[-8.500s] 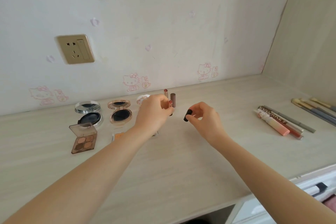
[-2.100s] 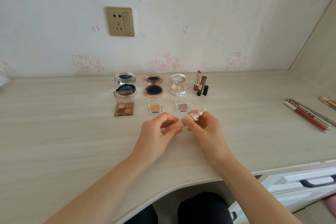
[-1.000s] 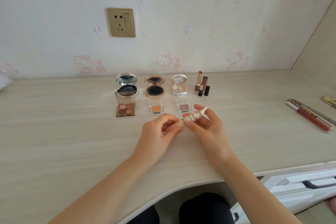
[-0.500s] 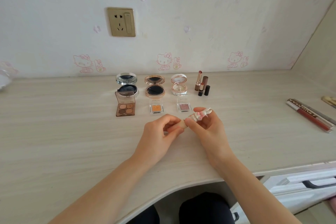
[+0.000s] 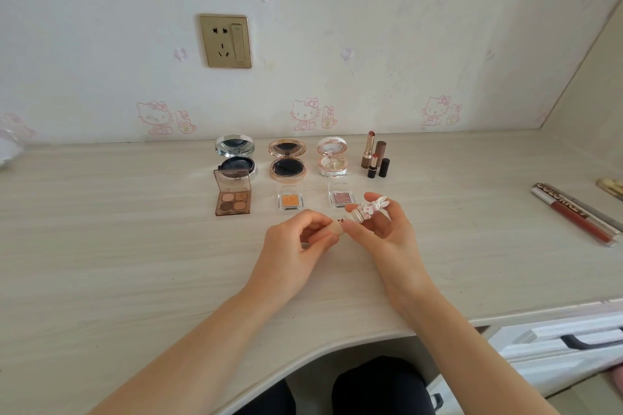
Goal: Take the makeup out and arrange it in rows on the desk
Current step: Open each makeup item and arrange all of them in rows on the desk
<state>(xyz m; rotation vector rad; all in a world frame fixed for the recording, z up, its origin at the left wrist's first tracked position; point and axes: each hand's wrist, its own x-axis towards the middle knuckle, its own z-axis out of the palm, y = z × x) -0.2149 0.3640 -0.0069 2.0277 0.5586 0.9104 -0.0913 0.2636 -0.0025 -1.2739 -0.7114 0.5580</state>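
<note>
Item in hand: 1 small lip tube (image 5: pixel 362 211) with a rabbit-shaped cap, held just above the desk (image 5: pixel 135 246) near its front middle. The left hand (image 5: pixel 296 241) pinches the beige body end and the right hand (image 5: pixel 386 234) pinches the cap end, the 2 hands close together, fingertips nearly meeting. The long axis runs from lower left to upper right, with the rabbit pointing up and right towards the back. Behind the hands, front row: 1 open 4-colour eyeshadow palette (image 5: pixel 232 195) and 2 single-colour eyeshadow pots (image 5: pixel 290 199) with clear lids up. Back row, by the wall: 3 round compacts (image 5: pixel 287 160), all open. To their right stand 2 uncapped lipsticks (image 5: pixel 367 148) and 2 loose caps (image 5: pixel 384 167), all upright. Far right: 2 slim sticks (image 5: pixel 573 216) lying side by side.
</note>
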